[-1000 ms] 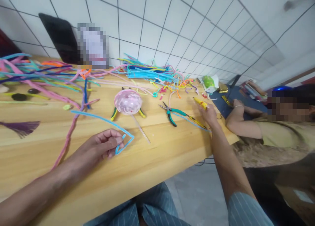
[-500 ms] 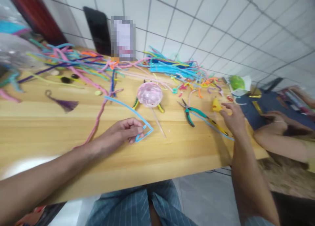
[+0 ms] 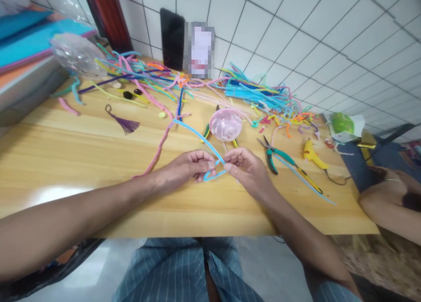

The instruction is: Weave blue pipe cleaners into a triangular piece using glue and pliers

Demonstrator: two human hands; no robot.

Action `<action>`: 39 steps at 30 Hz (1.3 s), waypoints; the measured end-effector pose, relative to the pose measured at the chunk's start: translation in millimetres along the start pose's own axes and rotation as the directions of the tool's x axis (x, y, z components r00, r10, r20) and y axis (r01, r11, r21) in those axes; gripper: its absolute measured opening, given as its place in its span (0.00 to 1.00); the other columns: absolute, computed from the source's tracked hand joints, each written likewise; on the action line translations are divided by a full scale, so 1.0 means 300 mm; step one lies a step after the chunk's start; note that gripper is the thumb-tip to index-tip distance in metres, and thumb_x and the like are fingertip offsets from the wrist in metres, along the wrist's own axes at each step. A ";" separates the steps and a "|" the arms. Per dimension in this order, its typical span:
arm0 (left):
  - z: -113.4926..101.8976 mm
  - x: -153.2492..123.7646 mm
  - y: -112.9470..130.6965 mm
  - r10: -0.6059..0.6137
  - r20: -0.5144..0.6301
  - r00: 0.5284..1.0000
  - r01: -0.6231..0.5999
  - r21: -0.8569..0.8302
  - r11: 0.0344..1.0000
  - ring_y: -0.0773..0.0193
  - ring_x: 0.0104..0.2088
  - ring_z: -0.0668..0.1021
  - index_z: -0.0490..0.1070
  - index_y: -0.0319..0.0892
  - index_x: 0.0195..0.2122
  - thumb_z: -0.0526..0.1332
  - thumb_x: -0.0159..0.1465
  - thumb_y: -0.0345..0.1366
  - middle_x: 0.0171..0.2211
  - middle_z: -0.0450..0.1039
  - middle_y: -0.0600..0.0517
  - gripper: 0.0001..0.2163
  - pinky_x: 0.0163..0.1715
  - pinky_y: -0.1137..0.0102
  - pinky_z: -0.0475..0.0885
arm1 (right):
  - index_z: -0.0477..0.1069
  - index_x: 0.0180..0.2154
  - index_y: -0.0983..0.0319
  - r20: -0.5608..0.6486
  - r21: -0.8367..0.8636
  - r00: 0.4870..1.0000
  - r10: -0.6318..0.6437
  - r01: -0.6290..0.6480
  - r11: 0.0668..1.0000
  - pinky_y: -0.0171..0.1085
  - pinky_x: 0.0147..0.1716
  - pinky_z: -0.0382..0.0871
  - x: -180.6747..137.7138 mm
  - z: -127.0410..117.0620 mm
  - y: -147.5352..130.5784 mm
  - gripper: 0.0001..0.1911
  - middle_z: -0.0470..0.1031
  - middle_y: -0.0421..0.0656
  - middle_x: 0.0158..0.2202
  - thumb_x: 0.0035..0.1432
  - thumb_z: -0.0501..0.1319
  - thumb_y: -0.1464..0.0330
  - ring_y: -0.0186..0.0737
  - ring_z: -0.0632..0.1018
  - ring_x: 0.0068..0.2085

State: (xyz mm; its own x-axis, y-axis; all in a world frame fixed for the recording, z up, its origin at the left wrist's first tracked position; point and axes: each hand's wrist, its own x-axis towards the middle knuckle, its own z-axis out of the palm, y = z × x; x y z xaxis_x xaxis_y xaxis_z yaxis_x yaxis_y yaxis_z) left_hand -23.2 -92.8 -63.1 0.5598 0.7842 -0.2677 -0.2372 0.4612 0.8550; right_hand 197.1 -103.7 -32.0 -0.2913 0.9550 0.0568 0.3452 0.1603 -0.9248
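A light blue pipe cleaner (image 3: 197, 135) lies bent on the wooden table (image 3: 66, 153), its near end folded into a small loop. My left hand (image 3: 187, 168) pinches the loop from the left. My right hand (image 3: 245, 168) pinches the same loop from the right, fingers closed on it. Just behind my hands sits a clear pink ball (image 3: 226, 124) on a thin stick, with yellow-handled pliers (image 3: 205, 133) under it.
Green-handled pliers (image 3: 274, 155) and a yellow glue gun (image 3: 312, 153) lie to the right. A heap of coloured pipe cleaners (image 3: 256, 96) covers the back of the table. A purple tassel (image 3: 126, 124) lies left. Another person's arm (image 3: 388, 192) rests at the right edge.
My right hand left the yellow glue gun on the table and came in to the blue loop held by my left hand. The view swung left.
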 end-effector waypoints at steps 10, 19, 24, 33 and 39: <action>-0.014 0.012 -0.022 0.021 0.015 1.000 -0.021 -0.001 1.000 0.73 0.22 0.70 0.76 0.39 0.36 0.73 0.61 0.43 0.28 0.77 0.54 0.13 0.24 0.74 0.61 | 0.73 0.41 0.56 -0.026 0.136 0.998 0.048 -0.044 0.990 0.36 0.35 0.72 -0.003 0.028 0.021 0.12 0.77 0.38 0.33 0.58 0.71 0.61 0.36 0.77 0.34; -0.026 0.013 -0.037 0.015 0.035 0.999 -0.017 0.050 0.999 0.73 0.24 0.71 0.77 0.39 0.38 0.72 0.62 0.44 0.30 0.78 0.53 0.13 0.25 0.74 0.63 | 0.72 0.45 0.56 0.011 0.133 0.997 0.073 -0.074 0.988 0.36 0.32 0.67 -0.006 0.030 0.032 0.17 0.78 0.37 0.32 0.58 0.71 0.58 0.35 0.76 0.32; -0.022 0.011 -0.032 0.003 0.032 0.999 -0.005 0.063 0.998 0.73 0.24 0.71 0.78 0.39 0.38 0.72 0.62 0.45 0.31 0.79 0.53 0.14 0.25 0.74 0.63 | 0.73 0.45 0.57 0.023 0.137 0.998 0.053 -0.056 0.989 0.36 0.33 0.68 -0.006 0.029 0.033 0.16 0.79 0.37 0.32 0.59 0.71 0.59 0.34 0.76 0.31; -0.022 0.009 -0.035 0.016 0.039 0.999 -0.019 0.071 0.997 0.74 0.24 0.70 0.77 0.38 0.37 0.72 0.62 0.45 0.27 0.75 0.56 0.14 0.25 0.75 0.61 | 0.75 0.45 0.58 0.055 0.150 0.995 0.081 -0.089 0.985 0.38 0.36 0.72 -0.007 0.026 0.033 0.14 0.81 0.40 0.35 0.60 0.71 0.60 0.38 0.81 0.35; -0.023 0.010 -0.036 0.033 0.053 0.998 -0.038 0.093 0.995 0.74 0.24 0.69 0.77 0.38 0.37 0.73 0.61 0.48 0.27 0.74 0.56 0.17 0.25 0.74 0.61 | 0.76 0.43 0.59 0.063 0.166 0.994 0.092 -0.102 0.981 0.38 0.37 0.72 -0.008 0.026 0.031 0.14 0.83 0.41 0.35 0.60 0.71 0.59 0.38 0.81 0.35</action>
State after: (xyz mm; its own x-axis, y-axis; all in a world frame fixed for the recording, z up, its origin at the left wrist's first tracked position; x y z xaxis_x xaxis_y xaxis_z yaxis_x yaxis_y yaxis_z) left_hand -24.3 -92.6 -76.1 0.5928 0.7760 -0.2153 -0.1836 0.3905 0.9021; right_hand 194.1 -106.4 -43.7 -0.3138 0.9480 -0.0527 0.2205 0.0188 -0.9752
